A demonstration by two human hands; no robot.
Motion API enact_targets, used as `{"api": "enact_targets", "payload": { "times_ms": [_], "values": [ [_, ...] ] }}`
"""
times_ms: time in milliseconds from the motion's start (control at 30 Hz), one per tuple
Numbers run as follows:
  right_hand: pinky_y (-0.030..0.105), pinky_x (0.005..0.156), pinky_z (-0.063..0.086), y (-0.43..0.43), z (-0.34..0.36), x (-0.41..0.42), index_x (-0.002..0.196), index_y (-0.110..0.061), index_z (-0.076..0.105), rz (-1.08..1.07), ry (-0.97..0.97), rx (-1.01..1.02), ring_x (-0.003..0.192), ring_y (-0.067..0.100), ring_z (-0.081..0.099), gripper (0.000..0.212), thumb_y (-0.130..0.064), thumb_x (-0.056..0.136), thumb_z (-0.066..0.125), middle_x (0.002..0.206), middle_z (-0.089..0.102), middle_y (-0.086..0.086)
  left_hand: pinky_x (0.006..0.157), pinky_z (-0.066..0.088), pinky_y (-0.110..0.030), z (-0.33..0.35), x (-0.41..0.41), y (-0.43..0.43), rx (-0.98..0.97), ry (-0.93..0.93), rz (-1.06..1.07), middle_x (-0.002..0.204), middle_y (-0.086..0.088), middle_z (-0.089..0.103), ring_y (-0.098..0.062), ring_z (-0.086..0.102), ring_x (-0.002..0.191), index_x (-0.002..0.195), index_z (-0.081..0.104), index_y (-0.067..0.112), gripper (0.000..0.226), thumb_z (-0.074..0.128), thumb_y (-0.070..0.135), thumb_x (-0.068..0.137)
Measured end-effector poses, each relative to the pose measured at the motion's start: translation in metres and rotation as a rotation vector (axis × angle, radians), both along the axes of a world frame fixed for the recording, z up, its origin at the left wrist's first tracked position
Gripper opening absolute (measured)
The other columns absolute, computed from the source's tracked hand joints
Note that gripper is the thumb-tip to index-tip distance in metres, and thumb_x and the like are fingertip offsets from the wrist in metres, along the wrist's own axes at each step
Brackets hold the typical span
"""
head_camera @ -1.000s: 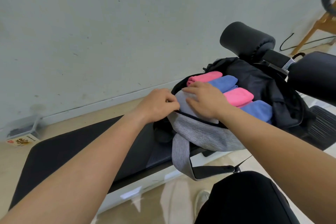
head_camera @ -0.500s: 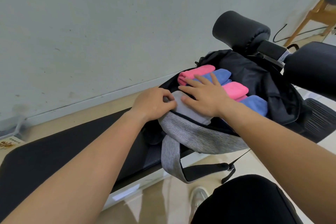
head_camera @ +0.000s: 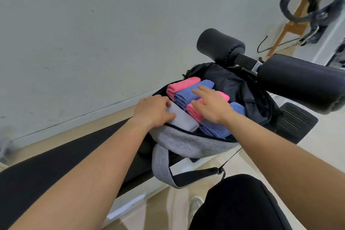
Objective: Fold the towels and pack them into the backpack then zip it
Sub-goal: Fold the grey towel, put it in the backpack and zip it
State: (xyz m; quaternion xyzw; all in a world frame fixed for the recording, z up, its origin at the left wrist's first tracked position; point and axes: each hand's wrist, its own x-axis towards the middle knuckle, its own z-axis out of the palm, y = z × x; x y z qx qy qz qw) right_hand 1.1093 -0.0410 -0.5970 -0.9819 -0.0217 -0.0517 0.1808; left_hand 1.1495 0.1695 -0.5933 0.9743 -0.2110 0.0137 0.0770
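1. Backpack lies open at frame centre on the black counter, strap hanging over its edge.
2. Left hand grips the grey towel at the near rim.
3. Right hand rests flat on packed towels.

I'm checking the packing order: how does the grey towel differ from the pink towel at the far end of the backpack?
The grey towel lies nearest, against the grey front rim of the backpack; the far pink towel lies farthest from that rim. The left hand grips the grey towel; no hand touches the far pink towel. Both are folded and lie inside the open backpack.
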Motion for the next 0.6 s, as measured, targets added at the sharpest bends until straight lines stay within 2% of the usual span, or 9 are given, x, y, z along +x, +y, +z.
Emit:
{"api": "enact_targets", "payload": {
  "times_ms": [133, 267, 333, 433, 500, 600],
  "values": [
    [0.043, 0.111, 0.034, -0.059, 0.011, -0.028, 0.145, -0.015, 0.044, -0.228, -0.05, -0.029, 0.136, 0.034, 0.038, 0.057, -0.034, 0.093, 0.053, 0.152, 0.04, 0.009, 0.092, 0.049, -0.037, 0.017, -0.005, -0.04, -0.143, 0.014, -0.047, 0.127, 0.001, 0.064, -0.023, 0.061, 0.113, 0.121, 0.063, 0.028, 0.043, 0.064, 0.047, 0.083],
    [0.046, 0.104, 0.035, -0.107, 0.008, -0.052, 0.143, -0.01, 0.043, -0.489, -0.097, -0.027, 0.125, 0.042, 0.041, 0.053, -0.028, 0.093, 0.051, 0.143, 0.042, 0.019, 0.09, 0.046, -0.034, 0.027, -0.004, -0.096, -0.19, 0.031, -0.123, 0.13, 0.001, 0.061, -0.023, 0.058, 0.115, 0.126, 0.06, 0.025, 0.045, 0.064, 0.044, 0.086],
    [0.047, 0.1, 0.038, -0.121, -0.001, -0.055, 0.14, -0.006, 0.043, -0.572, -0.102, 0.049, 0.12, 0.044, 0.046, 0.048, -0.022, 0.095, 0.048, 0.139, 0.043, 0.022, 0.091, 0.047, -0.036, 0.027, 0.003, -0.126, -0.203, 0.006, -0.17, 0.13, 0.001, 0.059, -0.024, 0.056, 0.116, 0.127, 0.058, 0.023, 0.044, 0.064, 0.042, 0.087],
    [0.049, 0.094, 0.046, -0.13, -0.02, -0.052, 0.128, -0.002, 0.046, -0.619, -0.097, 0.144, 0.112, 0.044, 0.054, 0.035, -0.018, 0.097, 0.044, 0.131, 0.048, 0.022, 0.096, 0.048, -0.04, 0.024, 0.014, -0.164, -0.244, -0.004, -0.211, 0.133, 0.002, 0.057, -0.022, 0.056, 0.118, 0.129, 0.056, 0.023, 0.045, 0.061, 0.042, 0.088],
    [0.05, 0.093, 0.048, -0.132, -0.03, -0.048, 0.124, -0.004, 0.046, -0.631, -0.163, 0.188, 0.11, 0.041, 0.057, 0.03, -0.014, 0.095, 0.046, 0.125, 0.054, 0.021, 0.097, 0.049, -0.043, 0.02, 0.019, -0.181, -0.259, 0.011, -0.215, 0.135, 0.003, 0.057, -0.021, 0.056, 0.118, 0.131, 0.055, 0.023, 0.046, 0.06, 0.04, 0.089],
    [0.042, 0.091, 0.049, -0.128, -0.029, -0.042, 0.126, -0.011, 0.049, -0.615, -0.288, 0.266, 0.11, 0.031, 0.059, 0.032, -0.009, 0.094, 0.049, 0.118, 0.063, 0.011, 0.098, 0.048, -0.043, 0.013, 0.021, -0.192, -0.26, 0.029, -0.239, 0.137, 0.001, 0.055, -0.022, 0.055, 0.12, 0.133, 0.053, 0.024, 0.046, 0.059, 0.037, 0.089]
  ]
}}
